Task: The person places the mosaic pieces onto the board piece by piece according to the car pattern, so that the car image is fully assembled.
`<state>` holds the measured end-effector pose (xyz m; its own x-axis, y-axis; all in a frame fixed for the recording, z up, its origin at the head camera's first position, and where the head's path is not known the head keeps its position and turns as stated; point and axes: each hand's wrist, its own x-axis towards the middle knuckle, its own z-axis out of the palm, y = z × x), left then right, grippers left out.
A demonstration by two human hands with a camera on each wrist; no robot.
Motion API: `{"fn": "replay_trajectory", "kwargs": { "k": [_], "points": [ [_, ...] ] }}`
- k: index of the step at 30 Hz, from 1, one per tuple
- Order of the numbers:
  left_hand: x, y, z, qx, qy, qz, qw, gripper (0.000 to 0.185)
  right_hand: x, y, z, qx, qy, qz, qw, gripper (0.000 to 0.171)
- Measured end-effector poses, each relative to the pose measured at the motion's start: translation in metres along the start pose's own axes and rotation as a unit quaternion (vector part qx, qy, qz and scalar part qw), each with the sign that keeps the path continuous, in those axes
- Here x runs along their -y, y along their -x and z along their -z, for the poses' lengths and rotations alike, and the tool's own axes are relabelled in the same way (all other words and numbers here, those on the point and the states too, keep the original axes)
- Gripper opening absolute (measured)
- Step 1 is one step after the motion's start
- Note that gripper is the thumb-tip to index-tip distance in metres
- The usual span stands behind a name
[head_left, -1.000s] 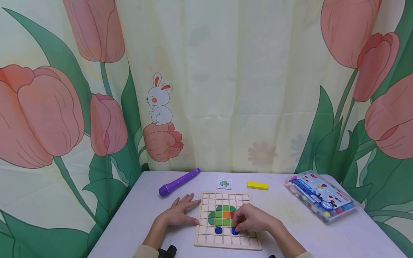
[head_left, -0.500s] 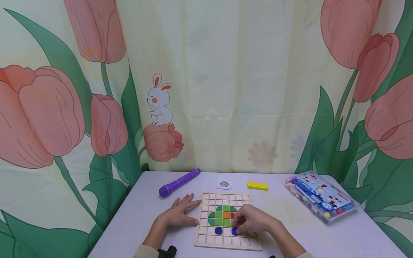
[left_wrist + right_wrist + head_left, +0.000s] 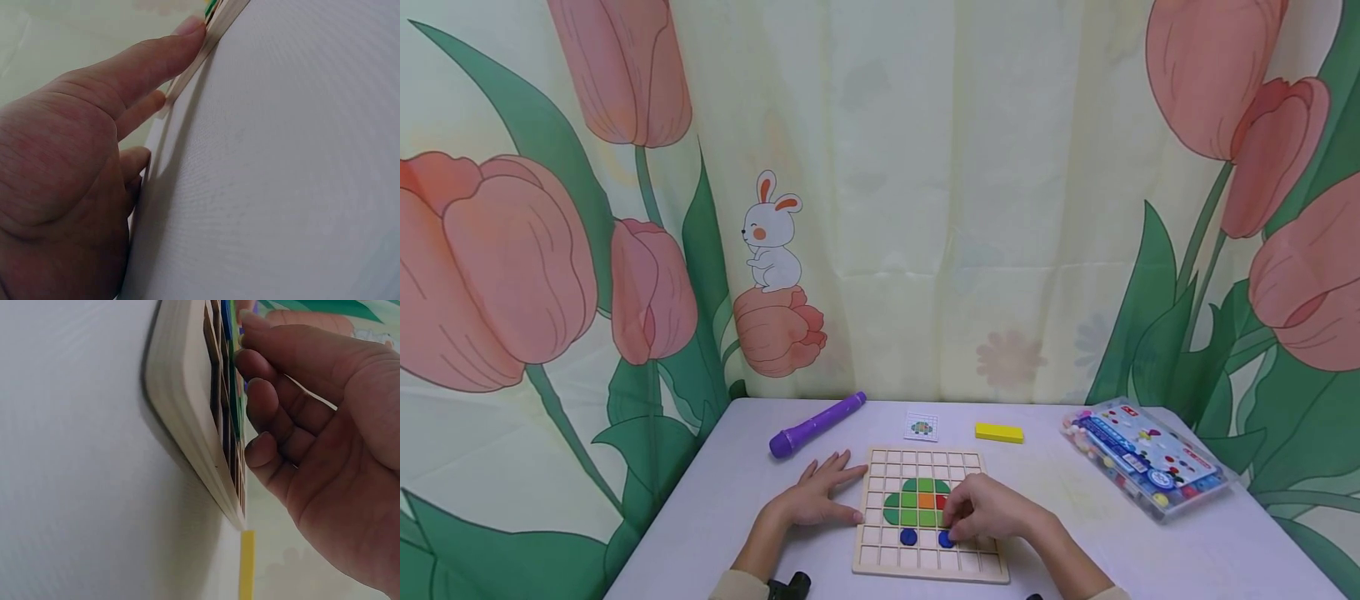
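Note:
A wooden grid board (image 3: 876, 554) lies on the white table, bearing green, orange and red pieces in a turtle-like shape. Below that shape sit two blue round pieces, a left blue disc (image 3: 908, 537) and a right blue disc (image 3: 946, 539). My left hand (image 3: 816, 496) lies with fingers spread, its thumb and a fingertip at the board's left edge. With thumb and index finger my right hand (image 3: 988, 508) pinches the right blue disc, partly covering it; the other fingers are curled in. In the right wrist view, those fingers (image 3: 259, 403) stand close over the board (image 3: 187, 394).
Behind the board lie a small pattern card (image 3: 921, 427) and a yellow block (image 3: 998, 432). A purple microphone-shaped object (image 3: 816, 425) rests at the back left. To the right is a clear plastic case (image 3: 1150, 458) filled with colourful pieces. A tulip-print curtain (image 3: 895, 208) hangs behind the table.
My right hand shifts very slightly at the right blue disc. The left hand and the other pieces stay where they were.

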<state>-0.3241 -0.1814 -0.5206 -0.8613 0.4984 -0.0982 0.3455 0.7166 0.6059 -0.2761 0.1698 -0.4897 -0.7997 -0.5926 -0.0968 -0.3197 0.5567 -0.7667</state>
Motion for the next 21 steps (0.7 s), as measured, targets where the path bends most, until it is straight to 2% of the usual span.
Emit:
{"fn": "replay_trajectory", "kwargs": {
  "k": [7, 12, 16, 21],
  "points": [
    [0.000, 0.000, 0.000, -0.001, -0.003, -0.009, 1.0000, 0.086, -0.003, 0.005, 0.006, -0.044, 0.006, -0.012, 0.999, 0.003],
    [0.001, -0.001, -0.001, -0.001, -0.003, -0.011, 0.9999, 0.085, -0.009, 0.006, 0.012, -0.087, 0.009, -0.009, 0.996, 0.009],
    [0.001, -0.001, -0.001, -0.001, -0.002, -0.008, 1.0000, 0.085, -0.015, 0.006, 0.015, -0.146, 0.028, -0.007, 0.989, 0.011],
    [-0.001, 0.000, 0.000, 0.001, 0.000, 0.002, 1.0000, 0.084, -0.021, 0.007, 0.018, -0.217, 0.042, -0.049, 0.974, 0.014]
  ]
}}
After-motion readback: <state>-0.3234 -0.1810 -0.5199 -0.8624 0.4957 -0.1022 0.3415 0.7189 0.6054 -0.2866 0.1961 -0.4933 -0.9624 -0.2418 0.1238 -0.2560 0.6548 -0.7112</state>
